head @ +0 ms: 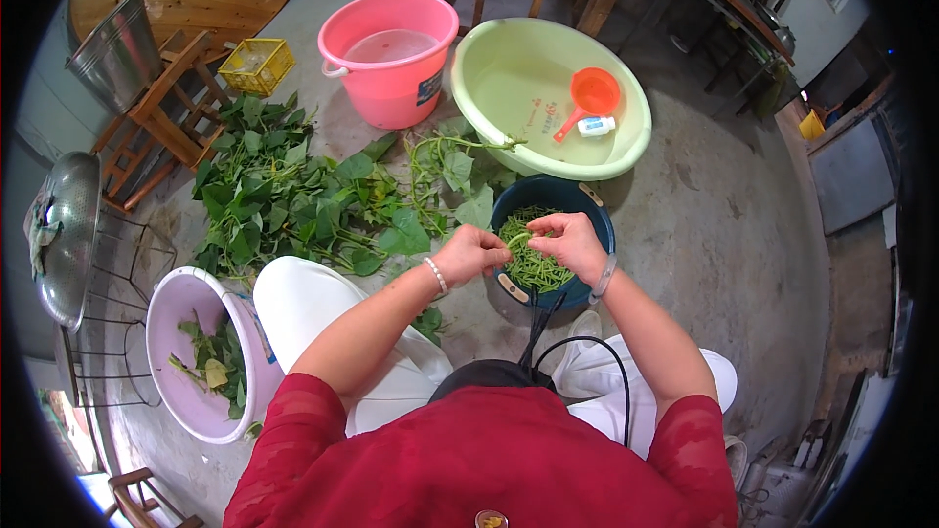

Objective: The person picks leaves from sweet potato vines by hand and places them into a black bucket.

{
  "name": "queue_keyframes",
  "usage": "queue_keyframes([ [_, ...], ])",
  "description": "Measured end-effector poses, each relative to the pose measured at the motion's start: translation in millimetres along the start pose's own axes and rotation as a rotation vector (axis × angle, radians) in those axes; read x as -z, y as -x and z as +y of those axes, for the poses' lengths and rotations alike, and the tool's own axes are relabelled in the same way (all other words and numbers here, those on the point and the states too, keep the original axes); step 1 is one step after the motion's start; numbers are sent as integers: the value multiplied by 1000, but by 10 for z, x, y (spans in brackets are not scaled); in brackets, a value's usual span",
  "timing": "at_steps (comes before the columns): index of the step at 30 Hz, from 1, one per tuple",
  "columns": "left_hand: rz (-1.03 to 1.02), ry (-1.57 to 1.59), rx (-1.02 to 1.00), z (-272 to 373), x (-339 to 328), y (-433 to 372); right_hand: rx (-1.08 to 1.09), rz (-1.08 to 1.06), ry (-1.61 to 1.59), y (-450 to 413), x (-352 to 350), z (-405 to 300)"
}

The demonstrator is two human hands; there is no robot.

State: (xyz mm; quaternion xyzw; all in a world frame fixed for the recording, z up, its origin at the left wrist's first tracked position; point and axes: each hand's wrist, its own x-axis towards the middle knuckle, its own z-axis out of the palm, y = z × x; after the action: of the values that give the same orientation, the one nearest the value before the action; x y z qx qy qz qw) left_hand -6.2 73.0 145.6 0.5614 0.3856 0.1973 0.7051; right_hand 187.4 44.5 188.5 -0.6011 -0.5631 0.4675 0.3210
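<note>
Between my two hands a short green stem piece [519,237] is pinched above a dark blue tub [605,224]. My left hand [469,257] grips its left end with thumb and fingertips. At the other end, my right hand [568,243] pinches it the same way. Many cut green stem pieces [539,270] fill the bottom of the tub beneath my fingers. To the left, a heap of leafy green vines [286,191] spreads over the concrete floor, with a few stems reaching toward the pale green basin.
A pink bucket [389,88] and a pale green basin [484,81] stand ahead. The basin holds a red dipper [596,92] and a white bottle [596,126]. At left are a lilac tub [165,367] with leaves, a yellow crate [257,66], a wooden chair [165,117] and a metal colander [73,249].
</note>
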Motion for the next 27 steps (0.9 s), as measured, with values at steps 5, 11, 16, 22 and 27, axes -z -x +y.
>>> queue_keyframes([
  [5, 47, 189, 32, 7, -29, -51, 98, 216, 50, -57, 153, 171],
  [11, 95, 217, 108, -12, 0, -38, 471, 340, 459, 54, 1, -157],
  [16, 42, 138, 70, 12, -27, -34, 889, 153, 1018, -11, -10, -58],
  [22, 8, 92, 38, 5, -10, -37, 879, 141, 1110, 10, -44, -80],
  [27, 26, -168, -41, 122, -35, 33, 838, 54, 1035, 27, 5, -70],
])
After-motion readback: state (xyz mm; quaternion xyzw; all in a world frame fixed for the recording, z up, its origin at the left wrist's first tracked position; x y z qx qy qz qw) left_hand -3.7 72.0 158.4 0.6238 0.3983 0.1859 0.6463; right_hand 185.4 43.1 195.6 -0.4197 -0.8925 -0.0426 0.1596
